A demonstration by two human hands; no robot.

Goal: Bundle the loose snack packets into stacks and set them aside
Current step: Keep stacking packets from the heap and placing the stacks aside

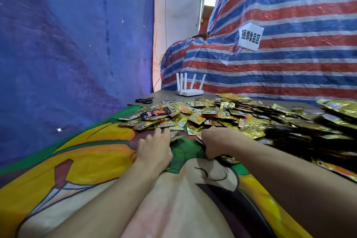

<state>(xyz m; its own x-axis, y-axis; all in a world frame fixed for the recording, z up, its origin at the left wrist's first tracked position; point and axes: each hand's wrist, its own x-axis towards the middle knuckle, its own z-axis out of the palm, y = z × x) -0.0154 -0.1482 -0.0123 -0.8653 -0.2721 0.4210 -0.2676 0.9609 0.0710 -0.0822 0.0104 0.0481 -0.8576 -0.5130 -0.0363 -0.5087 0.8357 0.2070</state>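
Everywhere, crinkled gold foil packets (212,118).

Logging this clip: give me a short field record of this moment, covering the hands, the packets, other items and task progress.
left hand: lies flat on the cloth, fingertips at the heap's near edge
right hand: fingers curled downward at the heap's edge; unclear whether it holds packets
snack packets: loose gold heap, spreading to the right
cloth: cartoon-printed, under hands and heap
scissors: black, beyond the heap
router: white, at the far end
progress: no finished stack clearly visible
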